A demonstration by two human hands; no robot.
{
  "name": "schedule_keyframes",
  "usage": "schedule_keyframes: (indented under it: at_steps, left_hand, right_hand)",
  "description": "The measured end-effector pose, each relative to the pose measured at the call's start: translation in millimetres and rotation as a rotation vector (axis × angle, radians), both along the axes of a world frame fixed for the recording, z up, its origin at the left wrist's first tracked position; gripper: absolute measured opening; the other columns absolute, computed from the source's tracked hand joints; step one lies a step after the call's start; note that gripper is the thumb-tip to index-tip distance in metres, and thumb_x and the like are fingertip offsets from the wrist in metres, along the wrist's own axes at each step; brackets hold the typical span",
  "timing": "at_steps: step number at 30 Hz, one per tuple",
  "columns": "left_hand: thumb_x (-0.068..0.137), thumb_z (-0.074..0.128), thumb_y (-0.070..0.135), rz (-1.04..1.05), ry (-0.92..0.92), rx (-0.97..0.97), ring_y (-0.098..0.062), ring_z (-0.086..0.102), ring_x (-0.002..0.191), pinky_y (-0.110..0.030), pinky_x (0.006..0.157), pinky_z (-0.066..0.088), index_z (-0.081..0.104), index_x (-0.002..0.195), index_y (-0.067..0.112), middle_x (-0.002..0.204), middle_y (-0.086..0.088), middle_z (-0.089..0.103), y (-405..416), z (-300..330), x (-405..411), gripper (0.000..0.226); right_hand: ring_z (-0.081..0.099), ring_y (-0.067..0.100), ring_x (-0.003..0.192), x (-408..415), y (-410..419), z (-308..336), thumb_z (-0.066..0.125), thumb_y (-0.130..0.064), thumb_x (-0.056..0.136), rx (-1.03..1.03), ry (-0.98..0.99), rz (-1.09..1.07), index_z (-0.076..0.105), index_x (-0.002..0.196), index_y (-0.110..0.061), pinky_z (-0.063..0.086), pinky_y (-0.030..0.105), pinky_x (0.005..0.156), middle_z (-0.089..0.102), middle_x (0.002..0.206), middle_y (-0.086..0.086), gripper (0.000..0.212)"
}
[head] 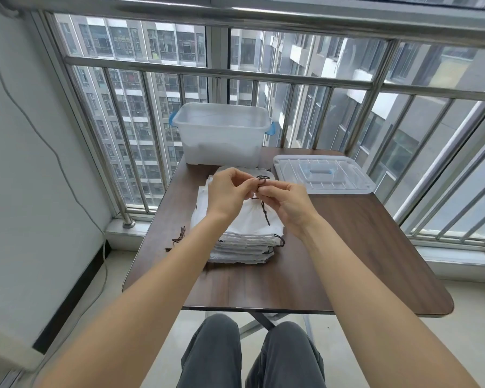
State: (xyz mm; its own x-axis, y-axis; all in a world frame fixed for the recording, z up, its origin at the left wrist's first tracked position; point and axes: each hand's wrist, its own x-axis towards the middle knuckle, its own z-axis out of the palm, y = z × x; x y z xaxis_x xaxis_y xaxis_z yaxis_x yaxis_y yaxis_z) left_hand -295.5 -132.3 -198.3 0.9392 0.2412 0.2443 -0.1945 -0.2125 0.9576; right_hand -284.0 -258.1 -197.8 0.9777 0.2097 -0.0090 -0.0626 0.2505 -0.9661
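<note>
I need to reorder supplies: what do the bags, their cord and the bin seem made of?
The bags look like white matte cloth, perhaps cotton, gathering in soft folds. The cord is limp dark brown string, maybe twisted fibre. The bin is frosted translucent plastic, smooth, faintly glossy.

We stretch our left forearm (151, 275) and right forearm (361, 275) forward so they converge, wrists lifted. Our left hand (230, 191) and right hand (287, 204) meet fingertip to fingertip with fingers curled. Each seems to pinch the dark cord (261, 179) between thumb and forefinger, though the exact grip is hard to see.
</note>
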Motion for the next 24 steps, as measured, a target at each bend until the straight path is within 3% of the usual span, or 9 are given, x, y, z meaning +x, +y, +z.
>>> schedule_keyframes:
  at_steps: [4, 7, 10, 12, 17, 20, 24]
  left_hand:
    - [0.082, 0.066, 0.01, 0.06, -0.061, 0.241, -0.005, 0.057, 0.058, -0.007, 0.055, 0.045, 0.062, 0.074, 0.013, 0.061, 0.007, 0.06, -8, 1, -5, 0.009]
    - [0.081, 0.069, 0.01, 0.027, -0.045, 0.182, -0.001, 0.061, 0.058, -0.008, 0.06, 0.049, 0.063, 0.074, 0.011, 0.065, 0.003, 0.064, -7, -2, -7, 0.01]
    - [0.077, 0.074, 0.008, -0.024, -0.01, 0.178, 0.002, 0.063, 0.057, -0.017, 0.068, 0.054, 0.064, 0.071, 0.011, 0.064, 0.005, 0.067, -3, -7, -6, 0.012]
    - [0.076, 0.074, 0.006, -0.03, 0.017, 0.16, -0.001, 0.065, 0.058, -0.023, 0.07, 0.056, 0.062, 0.069, 0.015, 0.064, 0.005, 0.068, 2, -9, -5, 0.017]
    - [0.08, 0.068, -0.003, -0.107, 0.082, 0.045, -0.012, 0.066, 0.066, -0.026, 0.06, 0.053, 0.054, 0.079, 0.016, 0.075, -0.003, 0.067, 12, 1, 1, 0.024]
    - [0.082, 0.068, 0.001, -0.112, 0.112, 0.072, -0.015, 0.063, 0.071, -0.026, 0.058, 0.052, 0.053, 0.08, 0.016, 0.076, -0.001, 0.064, 16, 4, 5, 0.021]
    - [0.082, 0.068, 0.001, -0.082, 0.054, 0.175, -0.017, 0.064, 0.072, -0.016, 0.062, 0.056, 0.06, 0.089, 0.006, 0.077, -0.005, 0.065, 16, 3, 8, 0.012]
  right_hand:
    - [0.067, 0.018, 0.072, -1, 2, 0, 0.064, -0.007, 0.084, 0.008, 0.021, -0.01, 0.068, 0.087, 0.009, 0.055, 0.018, 0.074, 0.068, 0.083, 0.016, 0.017]
    - [0.064, 0.021, 0.068, 4, 6, -1, 0.066, -0.007, 0.084, -0.013, 0.075, -0.129, 0.067, 0.08, 0.007, 0.055, 0.019, 0.068, 0.067, 0.078, 0.017, 0.015]
    - [0.054, 0.006, 0.044, 6, 7, 2, 0.065, -0.004, 0.084, 0.081, 0.191, -0.229, 0.063, 0.07, -0.001, 0.048, 0.012, 0.05, 0.064, 0.054, 0.003, 0.015]
    - [0.05, 0.003, 0.038, 6, 7, 1, 0.064, -0.002, 0.084, 0.172, 0.234, -0.22, 0.062, 0.069, -0.002, 0.045, 0.01, 0.044, 0.063, 0.048, -0.001, 0.015]
    - [0.063, 0.005, 0.055, 6, 1, -5, 0.057, 0.0, 0.087, 0.306, 0.175, -0.088, 0.064, 0.079, -0.001, 0.051, 0.01, 0.056, 0.069, 0.062, 0.001, 0.011]
    - [0.067, 0.005, 0.067, 8, -8, -1, 0.058, 0.001, 0.087, 0.094, 0.011, -0.032, 0.064, 0.079, -0.003, 0.053, 0.011, 0.067, 0.07, 0.064, -0.003, 0.011]
    - [0.064, 0.006, 0.065, 12, -14, 8, 0.07, -0.002, 0.079, -0.437, -0.276, -0.023, 0.07, 0.082, -0.003, 0.053, 0.014, 0.071, 0.068, 0.07, 0.002, 0.004]
